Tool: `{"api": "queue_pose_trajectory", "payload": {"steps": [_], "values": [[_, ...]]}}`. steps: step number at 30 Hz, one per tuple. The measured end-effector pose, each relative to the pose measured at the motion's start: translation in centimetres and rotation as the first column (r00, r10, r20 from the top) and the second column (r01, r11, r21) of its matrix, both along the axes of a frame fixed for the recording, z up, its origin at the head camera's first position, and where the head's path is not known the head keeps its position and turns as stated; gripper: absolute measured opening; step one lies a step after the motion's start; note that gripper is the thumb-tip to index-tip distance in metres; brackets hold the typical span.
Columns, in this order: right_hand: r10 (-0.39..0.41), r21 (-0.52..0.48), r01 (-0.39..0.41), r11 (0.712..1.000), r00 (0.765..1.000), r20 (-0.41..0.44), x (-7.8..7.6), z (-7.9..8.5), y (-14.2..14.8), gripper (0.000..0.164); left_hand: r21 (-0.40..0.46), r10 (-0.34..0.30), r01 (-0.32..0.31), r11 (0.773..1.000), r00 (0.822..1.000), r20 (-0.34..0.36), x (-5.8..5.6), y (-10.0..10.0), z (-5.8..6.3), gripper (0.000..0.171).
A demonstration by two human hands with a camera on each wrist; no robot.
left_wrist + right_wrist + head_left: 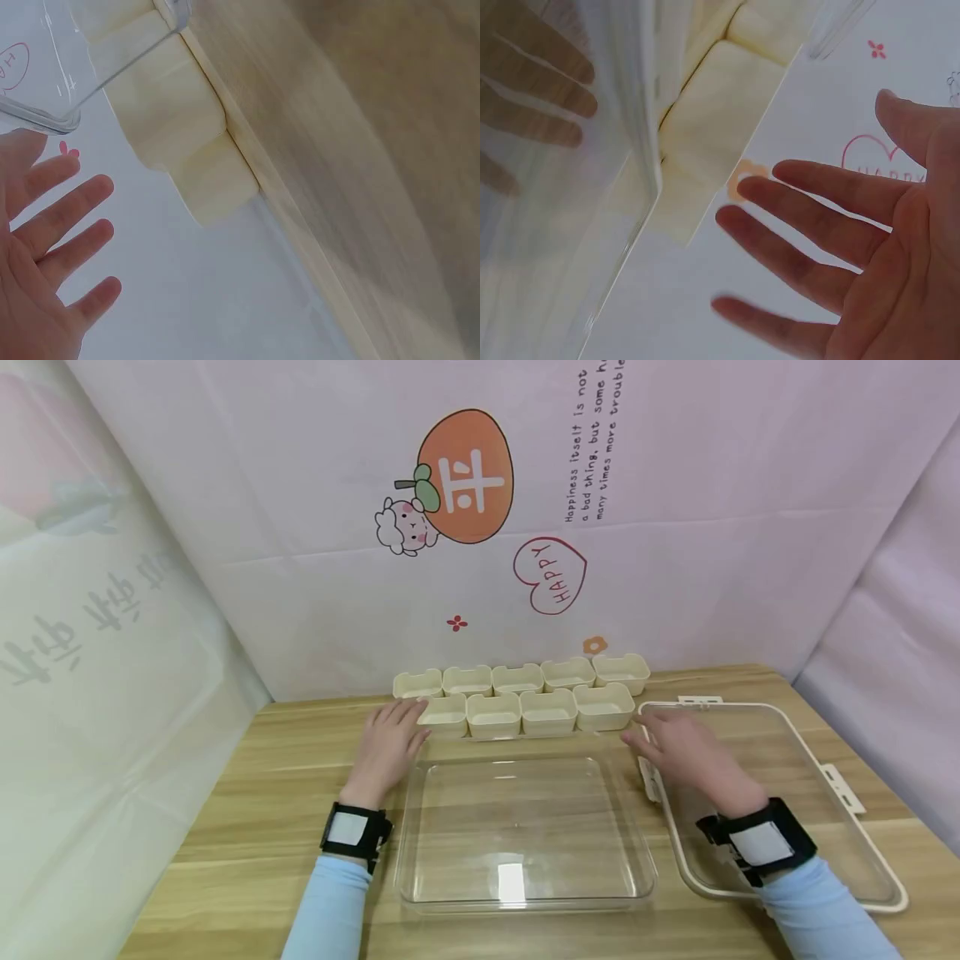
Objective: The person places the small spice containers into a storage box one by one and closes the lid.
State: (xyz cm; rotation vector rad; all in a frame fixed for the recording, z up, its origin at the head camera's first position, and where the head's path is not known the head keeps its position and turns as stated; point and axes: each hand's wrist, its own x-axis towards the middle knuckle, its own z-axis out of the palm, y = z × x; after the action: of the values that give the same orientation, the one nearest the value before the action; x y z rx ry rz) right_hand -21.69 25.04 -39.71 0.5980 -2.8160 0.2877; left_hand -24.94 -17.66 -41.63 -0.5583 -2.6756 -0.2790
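Note:
A clear plastic bin (525, 906) sits on the table in the head view's middle. My left hand (386, 747) hovers by its far left corner, next to the front row of small cream boxes (495, 727). In the left wrist view its fingers (71, 210) are spread and hold nothing, the thumb close to the bin's edge. Over the left edge of a clear lid (795, 860) with a white rim is my right hand (690, 756), its fingers pointing at the boxes. The right wrist view shows these fingers (810, 255) apart, nothing in them.
Several cream boxes stand in two rows along the back of the wooden table (285, 810). White latches (843, 789) stick out from the lid's sides. A printed white cloth (300, 610) hangs behind the table, with more cloth at both sides.

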Motion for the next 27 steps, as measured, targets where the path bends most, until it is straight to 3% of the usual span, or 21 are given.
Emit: {"api": "queue_pose_trajectory", "payload": {"steps": [4,14,18,21,24,27], "values": [[0.035,-0.025,-0.034,0.999,0.999,0.041,0.4,-0.2,-0.5,0.047,0.006,-0.034,0.034,0.999,0.999,-0.037,-0.4,0.1,-0.1,0.045],[0.133,-0.114,-0.120,0.986,0.985,0.114,1.5,-0.5,-1.9,0.026,-0.002,-0.073,0.073,0.997,0.996,-0.050,-1.5,0.3,-0.4,0.039],[0.163,-0.126,-0.153,0.980,0.984,0.076,1.9,-0.6,-2.1,0.013,-0.007,-0.099,0.099,0.995,0.993,-0.063,-1.7,0.3,-0.3,0.033],[0.182,-0.144,-0.174,0.974,0.982,0.043,2.2,-0.8,-2.2,0.023,-0.004,-0.108,0.108,0.994,0.992,-0.063,-1.8,0.4,-0.3,0.028],[0.175,-0.160,-0.163,0.974,0.983,0.060,2.7,-0.8,-2.3,0.029,0.007,-0.122,0.123,0.992,0.990,-0.066,-2.0,0.5,-0.4,0.023],[0.136,-0.185,-0.109,0.977,0.981,0.136,3.1,-0.7,-2.4,0.019,0.017,-0.137,0.138,0.990,0.989,-0.052,-2.2,0.6,-0.5,0.019]]}}
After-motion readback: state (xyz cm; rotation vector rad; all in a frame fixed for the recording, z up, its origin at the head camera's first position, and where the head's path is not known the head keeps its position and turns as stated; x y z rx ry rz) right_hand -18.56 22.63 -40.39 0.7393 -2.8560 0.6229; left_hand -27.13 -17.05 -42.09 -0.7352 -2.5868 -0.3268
